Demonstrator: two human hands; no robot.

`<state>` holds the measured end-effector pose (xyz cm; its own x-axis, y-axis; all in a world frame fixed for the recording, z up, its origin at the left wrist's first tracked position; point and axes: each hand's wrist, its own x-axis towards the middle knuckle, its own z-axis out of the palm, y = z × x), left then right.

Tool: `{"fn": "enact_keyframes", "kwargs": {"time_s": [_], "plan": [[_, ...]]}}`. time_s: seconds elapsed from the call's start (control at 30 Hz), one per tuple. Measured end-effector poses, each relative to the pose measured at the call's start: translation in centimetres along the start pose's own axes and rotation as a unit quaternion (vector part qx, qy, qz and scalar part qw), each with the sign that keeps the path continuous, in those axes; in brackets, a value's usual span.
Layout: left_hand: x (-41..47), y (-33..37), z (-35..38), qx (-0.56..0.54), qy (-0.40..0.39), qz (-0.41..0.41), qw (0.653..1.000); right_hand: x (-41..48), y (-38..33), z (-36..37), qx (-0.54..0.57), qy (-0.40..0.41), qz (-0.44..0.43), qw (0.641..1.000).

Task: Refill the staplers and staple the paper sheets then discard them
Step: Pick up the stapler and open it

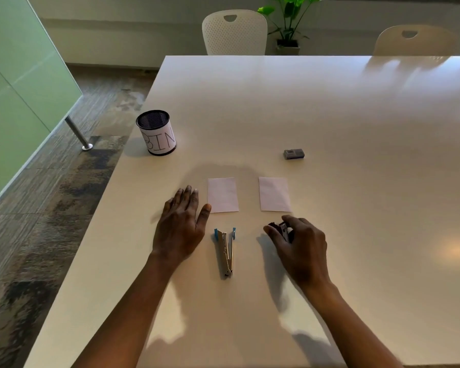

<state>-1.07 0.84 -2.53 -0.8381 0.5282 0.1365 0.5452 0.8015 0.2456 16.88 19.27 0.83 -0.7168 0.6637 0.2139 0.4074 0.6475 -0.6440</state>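
**Head view (single camera).** The camera is worn on the head of a person at the near edge of a pale table (329, 115). It faces forward and steeply down across the tabletop. Both forearms enter from the bottom edge. The left hand (181, 227) and right hand (300, 243) lie close to the lens, just below centre. The wide-angle field reaches the far side, where a white chair (234, 33), a second chair (414, 41) and a potted plant (290, 19) line the top margin. Floor (64, 195) and a green glass panel (19, 88) fill the left margin.
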Motion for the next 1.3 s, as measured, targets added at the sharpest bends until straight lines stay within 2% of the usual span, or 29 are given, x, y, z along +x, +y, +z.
{"fn": "enact_keyframes", "kwargs": {"time_s": [0.07, 0.1, 0.17, 0.27, 0.37, 0.43, 0.47, 0.5, 0.63, 0.8, 0.97, 1.03, 1.2, 1.3], "plan": [[0.0, -0.1, 0.0, -0.001, 0.001, -0.001, 1.0, 0.6, -0.2, -0.7, 0.138, -0.046, 0.062, 0.987], [0.0, -0.1, 0.0, -0.002, 0.001, -0.002, 1.0, 0.9, -0.3, -1.0, 0.214, -0.078, 0.096, 0.969], [0.0, -0.1, 0.1, -0.005, 0.002, -0.003, 1.0, 1.4, -0.3, -1.7, 0.38, -0.126, 0.147, 0.905], [0.0, -0.1, 0.1, -0.006, 0.006, -0.004, 1.0, 1.8, -0.7, -2.7, 0.611, -0.195, 0.196, 0.741], [0.0, -0.1, 0.2, -0.006, 0.011, -0.005, 1.0, 2.0, -1.4, -2.9, 0.739, -0.258, 0.227, 0.579], [0.0, 0.0, 0.2, -0.009, 0.013, -0.004, 1.0, 1.7, -1.8, -2.7, 0.784, -0.283, 0.227, 0.504], [0.0, 0.0, 0.2, -0.01, 0.014, -0.004, 1.0, 1.6, -2.0, -2.6, 0.789, -0.29, 0.226, 0.492], [0.0, -0.1, 0.2, -0.012, 0.013, -0.004, 1.0, 1.5, -2.1, -2.4, 0.786, -0.294, 0.228, 0.494], [0.0, -0.1, 0.2, -0.012, 0.014, -0.004, 1.0, 1.3, -2.3, -1.9, 0.752, -0.291, 0.232, 0.545], [-0.1, 0.0, 0.0, -0.011, 0.02, -0.001, 1.0, 1.5, -2.4, -2.0, 0.742, -0.31, 0.218, 0.553], [-0.1, 0.1, -0.1, -0.017, 0.02, -0.001, 1.0, 1.7, -2.5, -1.9, 0.722, -0.32, 0.251, 0.56], [-0.1, 0.2, -0.2, -0.017, 0.02, -0.002, 1.0, 1.7, -2.6, -1.9, 0.724, -0.329, 0.243, 0.555], [-0.2, 0.2, -0.3, -0.015, 0.023, 0.0, 1.0, 1.7, -3.0, -2.3, 0.757, -0.353, 0.22, 0.503], [-0.1, 0.1, -0.3, -0.014, 0.022, 0.0, 1.0, 1.6, -3.0, -2.6, 0.759, -0.358, 0.215, 0.499]]}}
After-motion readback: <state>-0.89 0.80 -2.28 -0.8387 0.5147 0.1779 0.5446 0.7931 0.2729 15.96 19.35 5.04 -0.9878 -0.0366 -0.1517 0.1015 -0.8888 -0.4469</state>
